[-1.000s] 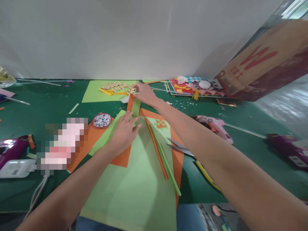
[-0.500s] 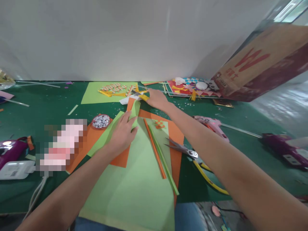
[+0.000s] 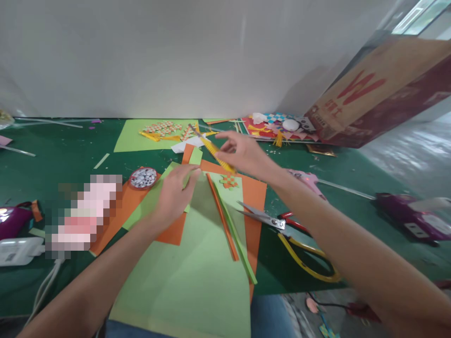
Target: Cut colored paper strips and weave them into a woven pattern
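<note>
My right hand [image 3: 243, 152] is closed on a yellow craft knife [image 3: 211, 149] and holds it above the papers, its tip pointing away to the upper left. My left hand [image 3: 174, 195] lies flat with fingers stretched out, pressing a light green paper strip [image 3: 195, 157] and an orange sheet [image 3: 169, 232] onto the large light green sheet [image 3: 197, 267] in front of me. An orange strip [image 3: 221, 216] and a green strip [image 3: 234, 230] lie side by side to the right of my left hand. A small woven orange and green square [image 3: 228, 181] sits just below the knife.
Scissors with yellow handles [image 3: 285, 234] lie open on the green mat [image 3: 59, 155] at the right. A round tin of googly eyes [image 3: 143, 178] is left of my hand. Glue guns [image 3: 310, 180] [image 3: 412, 216], a cardboard box [image 3: 380, 94] and a woven paper piece [image 3: 164, 129] are further back.
My right hand picked up the yellow knife at the far end of the strips and drew it back toward me. My left hand stayed pressing the papers.
</note>
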Tool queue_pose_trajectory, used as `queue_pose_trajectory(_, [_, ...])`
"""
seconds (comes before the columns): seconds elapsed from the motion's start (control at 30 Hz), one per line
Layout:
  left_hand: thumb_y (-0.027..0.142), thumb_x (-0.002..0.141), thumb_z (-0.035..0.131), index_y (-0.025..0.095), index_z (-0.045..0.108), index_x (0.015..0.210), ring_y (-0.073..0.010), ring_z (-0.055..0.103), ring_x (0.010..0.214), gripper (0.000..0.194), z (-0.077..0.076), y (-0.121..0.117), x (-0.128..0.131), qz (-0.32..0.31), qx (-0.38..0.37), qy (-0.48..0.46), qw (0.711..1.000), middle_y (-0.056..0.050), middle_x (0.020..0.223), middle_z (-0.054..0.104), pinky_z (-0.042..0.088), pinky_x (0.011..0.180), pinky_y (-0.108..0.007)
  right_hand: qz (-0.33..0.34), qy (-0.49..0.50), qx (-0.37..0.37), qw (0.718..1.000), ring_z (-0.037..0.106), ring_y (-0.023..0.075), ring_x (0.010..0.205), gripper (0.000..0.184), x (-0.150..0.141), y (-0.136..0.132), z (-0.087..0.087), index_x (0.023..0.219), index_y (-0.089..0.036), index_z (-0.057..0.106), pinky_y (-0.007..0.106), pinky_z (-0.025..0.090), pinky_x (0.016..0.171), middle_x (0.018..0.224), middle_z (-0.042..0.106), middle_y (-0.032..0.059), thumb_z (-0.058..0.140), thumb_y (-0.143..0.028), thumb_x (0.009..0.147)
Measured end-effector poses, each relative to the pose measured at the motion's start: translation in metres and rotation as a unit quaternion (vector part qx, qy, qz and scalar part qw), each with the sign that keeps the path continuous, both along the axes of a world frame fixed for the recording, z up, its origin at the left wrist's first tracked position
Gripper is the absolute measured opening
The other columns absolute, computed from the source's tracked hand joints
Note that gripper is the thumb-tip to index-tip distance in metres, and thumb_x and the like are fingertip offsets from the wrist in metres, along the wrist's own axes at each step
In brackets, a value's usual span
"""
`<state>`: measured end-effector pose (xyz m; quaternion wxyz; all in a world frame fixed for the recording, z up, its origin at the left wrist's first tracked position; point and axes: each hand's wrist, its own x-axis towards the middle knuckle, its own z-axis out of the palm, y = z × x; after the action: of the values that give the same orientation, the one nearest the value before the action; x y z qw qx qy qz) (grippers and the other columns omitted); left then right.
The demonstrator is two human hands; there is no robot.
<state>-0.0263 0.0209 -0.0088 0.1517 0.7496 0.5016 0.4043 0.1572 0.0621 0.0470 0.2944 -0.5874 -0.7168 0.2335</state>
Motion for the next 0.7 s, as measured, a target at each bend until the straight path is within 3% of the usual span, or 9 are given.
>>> queue_pose_trajectory(0.07, [0.034,0.094,0.041,0.02,0.061,0.083,-0.0165,0.065,0.079,0.027,0.005,-0.002,0.001,0.013,-0.036,-0.024,0.999,-0.003,0.085,0.07,0.05,0.074,-0.028,0.032,-0.002,-0.026,0.999,0.063,0.0176,0.078,0.047,-0.011,-0.019,-0.011,0.125,-0.017,0.056,0.027,0.046,0.069,0.091,0.068,0.0064,0.062,-0.025,0.079])
queue_pose_trajectory(0.17, [0.033,0.09,0.047,0.021,0.047,0.066,-0.0129,0.053,0.059,0.027,0.007,-0.001,0.001,0.038,-0.045,-0.019,0.998,0.002,0.063,0.057,0.042,0.058,-0.025,0.058,-0.048,-0.068,0.995,0.062,0.0182,0.076,0.045,-0.027,-0.039,-0.027,0.122,-0.018,0.056,0.027,0.044,0.066,0.088,0.068,0.006,0.059,-0.02,0.077])
queue_pose_trajectory(0.27, [0.03,0.086,0.051,0.021,0.037,0.062,-0.0113,0.045,0.053,0.029,0.003,0.002,0.0,0.042,-0.053,0.016,0.998,0.004,0.057,0.048,0.035,0.053,-0.024,0.069,-0.109,-0.066,0.989,0.062,0.0219,0.079,0.039,-0.038,-0.047,-0.039,0.118,-0.021,0.056,0.03,0.042,0.066,0.092,0.068,0.0081,0.056,-0.023,0.079])
queue_pose_trajectory(0.4, [0.023,0.083,0.049,0.022,0.036,0.061,-0.0116,0.044,0.051,0.026,-0.001,0.004,0.0,0.028,-0.09,0.062,0.994,0.004,0.056,0.048,0.031,0.05,-0.025,0.067,-0.093,-0.055,0.992,0.062,0.0217,0.082,0.038,-0.039,-0.047,-0.046,0.12,-0.02,0.056,0.031,0.043,0.072,0.097,0.068,0.0089,0.054,-0.026,0.083])
queue_pose_trajectory(0.53, [0.024,0.085,0.048,0.022,0.036,0.061,-0.0111,0.044,0.051,0.027,-0.002,0.004,0.0,0.028,-0.078,0.059,0.995,0.004,0.056,0.047,0.03,0.05,-0.024,0.063,-0.037,-0.061,0.995,0.063,0.0192,0.083,0.03,-0.027,-0.041,-0.039,0.114,-0.019,0.061,0.029,0.044,0.072,0.097,0.069,0.0078,0.055,-0.028,0.086])
queue_pose_trajectory(0.6, [0.025,0.087,0.049,0.021,0.036,0.062,-0.0107,0.043,0.051,0.028,-0.002,0.003,-0.001,0.034,-0.058,0.043,0.997,0.005,0.055,0.046,0.031,0.05,-0.024,0.046,-0.022,-0.034,0.998,0.063,0.0176,0.08,0.02,-0.015,-0.038,-0.028,0.1,-0.02,0.067,0.027,0.044,0.072,0.093,0.07,0.0059,0.053,-0.026,0.087])
queue_pose_trajectory(0.7, [0.024,0.087,0.051,0.022,0.04,0.064,-0.0115,0.046,0.054,0.026,0.0,0.003,-0.002,0.026,-0.012,0.031,0.999,0.004,0.058,0.049,0.038,0.054,-0.025,0.019,-0.039,0.006,0.999,0.063,0.0172,0.073,0.019,0.004,-0.036,-0.012,0.091,-0.022,0.068,0.026,0.043,0.067,0.083,0.07,0.003,0.051,-0.028,0.088])
